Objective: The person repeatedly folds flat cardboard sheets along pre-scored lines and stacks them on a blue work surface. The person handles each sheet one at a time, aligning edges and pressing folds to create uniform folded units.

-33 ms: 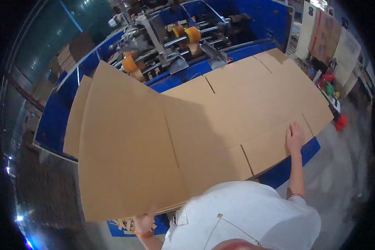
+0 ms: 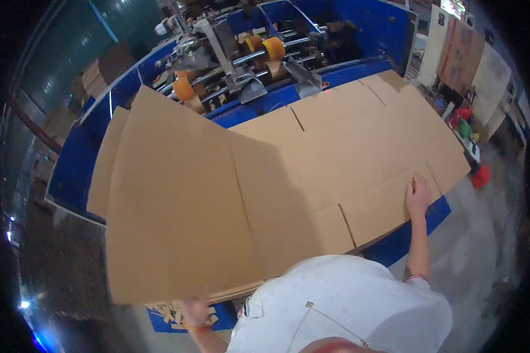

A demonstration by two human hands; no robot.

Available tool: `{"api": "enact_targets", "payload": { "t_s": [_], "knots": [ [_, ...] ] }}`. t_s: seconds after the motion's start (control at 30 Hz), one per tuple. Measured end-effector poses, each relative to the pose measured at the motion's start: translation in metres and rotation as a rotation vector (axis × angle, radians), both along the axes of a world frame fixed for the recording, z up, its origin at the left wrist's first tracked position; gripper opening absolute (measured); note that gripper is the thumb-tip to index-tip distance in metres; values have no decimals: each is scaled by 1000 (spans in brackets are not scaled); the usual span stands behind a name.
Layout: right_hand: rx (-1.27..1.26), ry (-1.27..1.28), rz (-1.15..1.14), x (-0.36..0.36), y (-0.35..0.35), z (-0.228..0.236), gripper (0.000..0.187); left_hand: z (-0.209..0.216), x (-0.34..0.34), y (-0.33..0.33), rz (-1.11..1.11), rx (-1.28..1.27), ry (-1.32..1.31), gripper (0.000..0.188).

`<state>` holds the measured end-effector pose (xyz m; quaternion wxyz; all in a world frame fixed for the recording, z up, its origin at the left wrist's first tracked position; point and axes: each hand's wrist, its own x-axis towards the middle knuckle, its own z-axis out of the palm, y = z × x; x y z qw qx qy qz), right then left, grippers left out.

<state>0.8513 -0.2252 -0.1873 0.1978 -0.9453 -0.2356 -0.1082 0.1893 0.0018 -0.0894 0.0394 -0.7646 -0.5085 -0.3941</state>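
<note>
A large brown cardboard sheet [image 2: 347, 159] with slots and crease lines spreads across the work surface in front of me. Its left panel [image 2: 176, 206] is folded up along a crease and throws a shadow on the flat part. My left hand [image 2: 195, 312] is closed at the near edge of this raised panel, its thumb blurred over the board and its other fingers mostly hidden. Toward the right end, my right hand [image 2: 418, 197] lies open on the near flap with its fingers stretched out. More cardboard layers show beneath the near edge.
Beyond the sheet stands a blue machine [image 2: 371, 35] with metal shafts and orange rollers [image 2: 272, 49]. Cardboard scraps [image 2: 174, 315] lie on a blue surface below my left hand. At the right are upright boards [image 2: 460, 56] and a red object [image 2: 480, 176].
My left hand and the near corner of the raised panel have shifted slightly left and upward in the picture. The right hand stays on the near flap.
</note>
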Motion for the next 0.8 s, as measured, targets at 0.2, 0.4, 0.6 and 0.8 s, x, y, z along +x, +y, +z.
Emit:
{"api": "enact_targets", "payload": {
  "t_s": [0.2, 0.4, 0.6, 0.8],
  "knots": [
    [970, 477, -631, 128, -121, -60, 51, 65, -24, 65, -134, -314, -671, 50],
    [1655, 551, -234, 108, -119, -69, 36, 69, -46, 107, -116, -222, -661, 32],
    [1457, 136, -230, -11, -32, 45, 35, 19, -23, 112, -55, -212, -613, 19],
    [1148, -215, 164, -89, 49, 125, 25, 16, 11, 105, -23, -215, -637, 15]
  ]
}}
